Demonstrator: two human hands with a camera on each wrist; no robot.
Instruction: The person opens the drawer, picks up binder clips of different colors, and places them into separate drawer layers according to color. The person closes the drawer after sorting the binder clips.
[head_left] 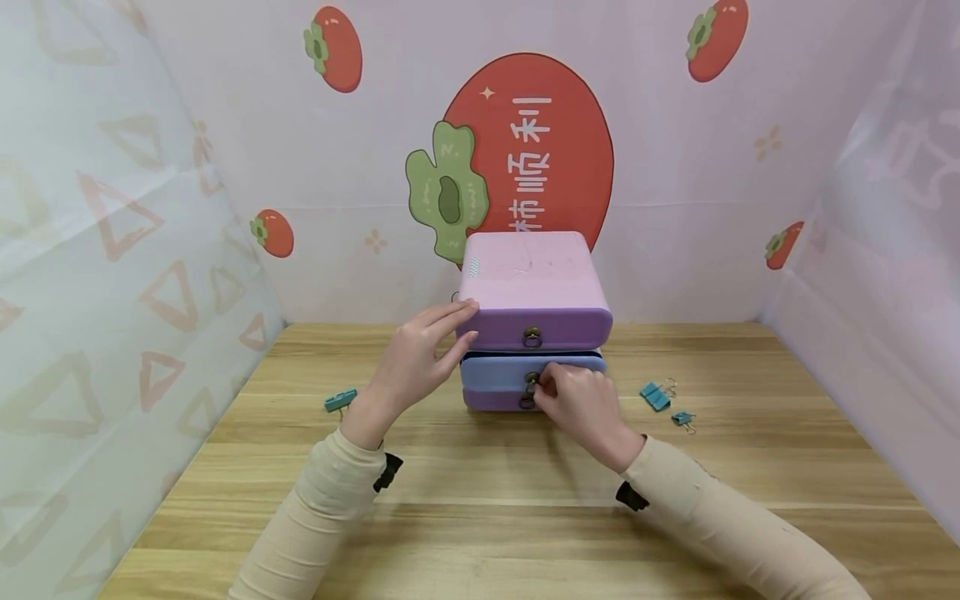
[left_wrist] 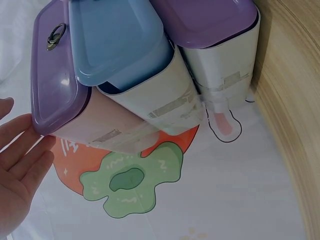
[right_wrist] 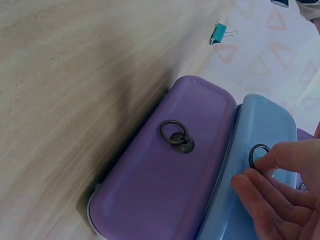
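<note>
A small stacked drawer box (head_left: 536, 271) with a pink top stands at the table's far side. Its top and bottom drawers have purple fronts. Between them the blue drawer (left_wrist: 117, 40) juts out a little, a dark gap showing along its upper edge. My right hand (head_left: 583, 408) pinches the ring pull (right_wrist: 258, 154) of the blue drawer between thumb and fingers. The left hand (head_left: 420, 358) has its fingers extended, fingertips at the left front corner of the top purple drawer (left_wrist: 57, 75). On the bottom purple drawer (right_wrist: 165, 175), the ring handle (right_wrist: 174, 131) hangs free.
Right of the box lie two teal binder clips, a larger one (head_left: 656, 397) and a smaller one (head_left: 682, 418). Another teal binder clip (head_left: 341, 400) sits left, near the left wrist. Behind the box rises a printed cloth backdrop (head_left: 360, 167), with cloth sides left and right.
</note>
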